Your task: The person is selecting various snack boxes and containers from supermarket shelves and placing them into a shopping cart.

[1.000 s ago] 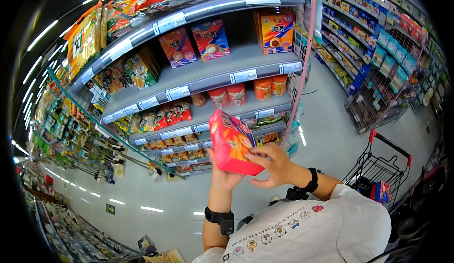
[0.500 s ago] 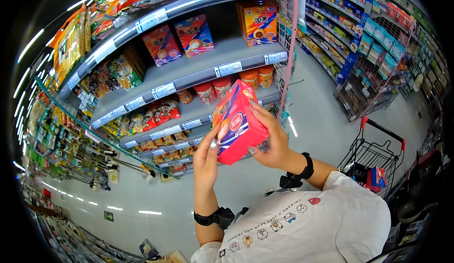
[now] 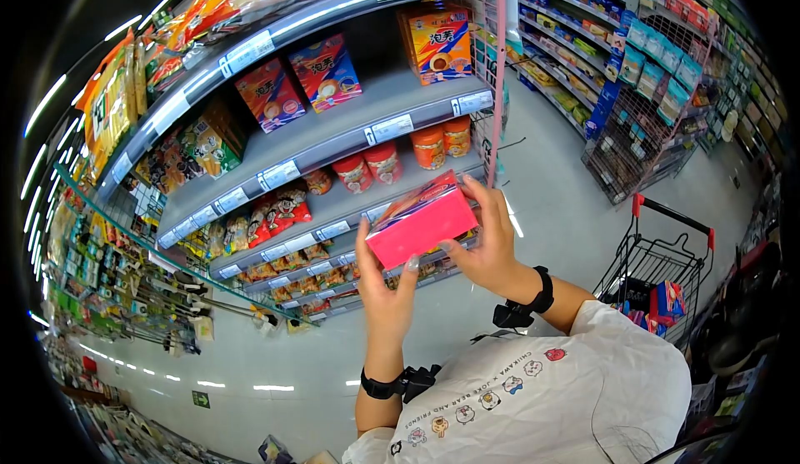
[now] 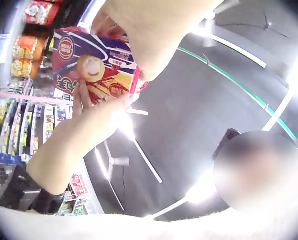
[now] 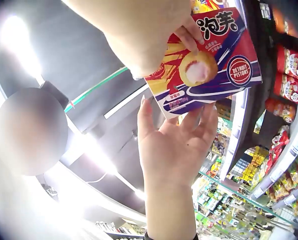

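Box of pink-and-blue cardboard, gripped by the left hand at seven o'clock and right hand at four.

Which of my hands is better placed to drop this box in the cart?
Probably your right hand: the cart stands on that side, and this hand already grips the box's right end. Your left hand holds the opposite end, farther from the cart.
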